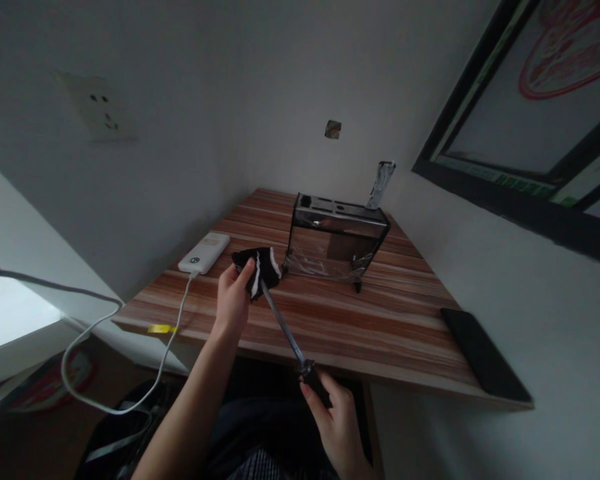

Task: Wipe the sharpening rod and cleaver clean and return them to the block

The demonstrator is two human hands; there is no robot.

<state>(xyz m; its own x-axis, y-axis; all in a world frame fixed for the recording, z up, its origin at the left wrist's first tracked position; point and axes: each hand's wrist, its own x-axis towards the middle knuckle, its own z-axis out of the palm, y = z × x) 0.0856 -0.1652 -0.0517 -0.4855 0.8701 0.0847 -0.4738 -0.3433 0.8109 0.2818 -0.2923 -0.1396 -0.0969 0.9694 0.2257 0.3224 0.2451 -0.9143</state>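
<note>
My right hand (336, 417) is wrapped round the black handle of a honing steel (285, 327), whose metal rod slants up and away to the left. A black cloth with white edges (269, 263) is pinched in my left hand (234, 297), thumb on top. The far end of the rod runs into the cloth, so its tip is hidden. Beyond the cloth stands a see-through knife block (325, 250) with a slotted metal top. One handle covered in plastic film (381, 183) sticks up from its right end.
A white power bank (205, 252) lies at the table's left, its pale cable (180, 310) hanging over the front edge. At the right edge lies a black phone (485, 353). Walls meet behind the wood-grain table (380, 340), and a framed picture (530, 120) hangs at the right.
</note>
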